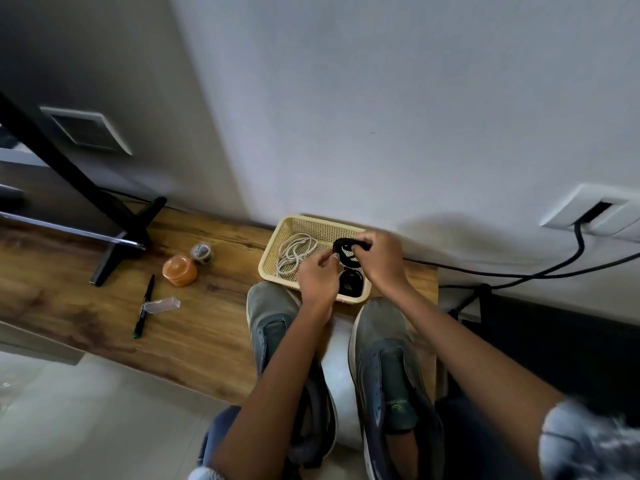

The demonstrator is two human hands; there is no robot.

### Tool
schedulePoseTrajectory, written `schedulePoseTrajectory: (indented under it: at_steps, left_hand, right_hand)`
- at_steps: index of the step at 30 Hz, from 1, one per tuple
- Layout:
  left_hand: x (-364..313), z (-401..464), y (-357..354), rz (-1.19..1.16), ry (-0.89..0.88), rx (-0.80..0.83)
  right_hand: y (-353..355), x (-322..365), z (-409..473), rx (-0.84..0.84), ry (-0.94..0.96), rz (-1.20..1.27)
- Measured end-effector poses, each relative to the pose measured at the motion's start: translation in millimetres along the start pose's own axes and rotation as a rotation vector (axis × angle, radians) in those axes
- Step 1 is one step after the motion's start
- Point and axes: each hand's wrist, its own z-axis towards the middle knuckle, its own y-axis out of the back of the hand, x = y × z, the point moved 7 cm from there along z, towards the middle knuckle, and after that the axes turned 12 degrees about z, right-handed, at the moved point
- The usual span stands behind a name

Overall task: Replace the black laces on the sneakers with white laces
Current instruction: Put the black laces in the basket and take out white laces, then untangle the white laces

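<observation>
Two hands: right hand [379, 259] grips a coiled black lace [347, 250]; left hand [318, 277] pinches its end, fingers curled.
Coil: held above the cream basket [300, 223].
Under the grip: one white lace bundle [296, 254], another black coil [349, 287].
Nearer than grip: two unlaced sneakers [384, 344].
Left of grip: one pen [144, 306], one orange tub [179, 270].

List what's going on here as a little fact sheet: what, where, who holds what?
setting: wooden shelf against a wall
sneakers: two, side by side, no laces showing
basket: beyond the toes, holds white laces and a black coil
right hand: grips a coiled black lace over the basket
left hand: fingers curled beside that lace; hold unclear
also there: orange tub, pen
</observation>
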Motion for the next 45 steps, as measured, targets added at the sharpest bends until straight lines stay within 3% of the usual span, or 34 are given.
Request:
schedulePoseTrajectory:
  at_steps: [7,11,17,22,25,27,37,45]
  left_hand:
    - [7.9,23.8,-25.6,0.216,0.043,0.185]
    - [8.2,22.5,-24.7,0.223,0.024,0.204]
    - [0.9,14.2,6.9,0.341,-0.190,0.016]
    - [5.0,8.6,33.2,0.593,-0.313,-0.150]
    - [22.6,17.2,34.1,0.858,-0.224,-0.082]
    - [32.8,19.6,32.5,0.900,-0.184,-0.015]
    - [41.4,20.6,30.5,0.892,-0.185,0.055]
    - [38.4,18.1,33.4,0.823,-0.185,0.061]
  right_hand:
    - [-39.1,-18.0,28.9,0.275,0.151,-0.583]
    - [-41.8,-21.2,24.9,0.340,0.179,-0.754]
    - [-39.1,-7.9,23.5,0.262,0.263,-0.615]
    - [-67.7,1.3,22.9,0.420,0.266,-0.473]
    - [-93.9,3.6,23.7,0.551,0.290,-0.569]
    - [-108.0,5.2,24.9,0.596,0.323,-0.635]
    - [-152.1,-4.7,37.5,0.671,0.437,-0.888]
    - [-138.5,8.1,41.6,0.563,0.396,-0.738]
